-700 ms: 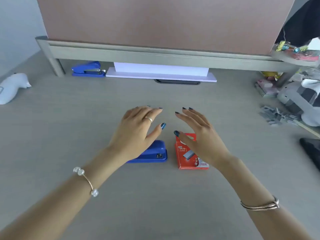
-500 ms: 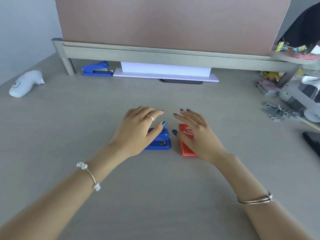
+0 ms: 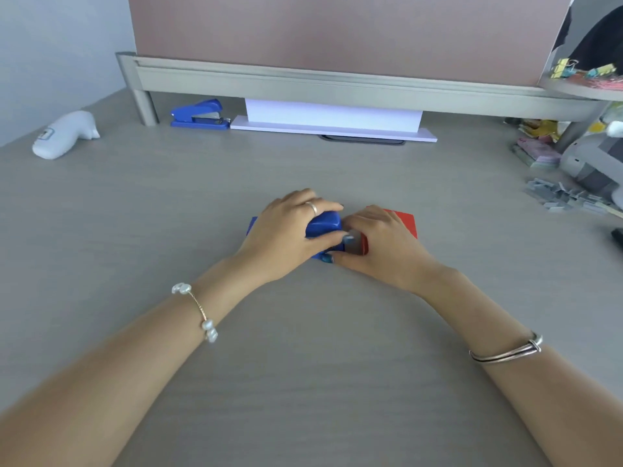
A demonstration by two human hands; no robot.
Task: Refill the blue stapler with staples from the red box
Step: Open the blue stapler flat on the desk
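The blue stapler (image 3: 323, 225) lies on the grey desk in the middle of the view. My left hand (image 3: 286, 237) is wrapped over its top, thumb on the near side, and hides most of its body. My right hand (image 3: 387, 247) lies over the red box (image 3: 403, 221), which sits just right of the stapler. Its fingers and thumb close in on the stapler's front end. Only the box's far corner and a small red patch near the stapler show.
A second blue stapler (image 3: 199, 114) and a white paper stack (image 3: 333, 117) sit under the partition rail (image 3: 337, 84) at the back. A white object (image 3: 64, 134) lies far left. Loose staple strips (image 3: 559, 197) and clutter are at the right edge.
Both hands have come down from hovering with spread fingers. The left now grips the stapler and the right has closed against its front end, covering the red box.
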